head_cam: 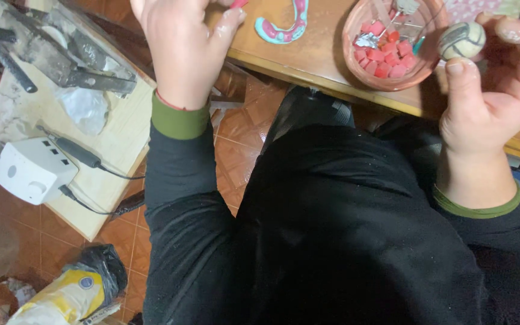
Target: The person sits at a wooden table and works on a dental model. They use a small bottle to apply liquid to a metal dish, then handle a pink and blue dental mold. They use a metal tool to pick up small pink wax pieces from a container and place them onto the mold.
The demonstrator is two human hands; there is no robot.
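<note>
My right hand [485,102] holds a small pale ball with dark streaks [461,41] between thumb and fingertips, just right of a pink bowl [356,24] filled with several red cubes [383,57] and a bit of foil. My left hand [182,48] is raised near the wooden table's edge [308,60], thumb pressed toward the fingers; something red peeks out at the fingertips, and most of it is cut off by the frame. A curved teal and pink piece [284,27] lies on the table between the hands.
A low wooden board [121,138] at left carries a white power strip [31,171] with cables, a clear plastic bag and dark metal tools. Bags lie on the tiled floor [242,156] at lower left. My black-clad lap fills the centre.
</note>
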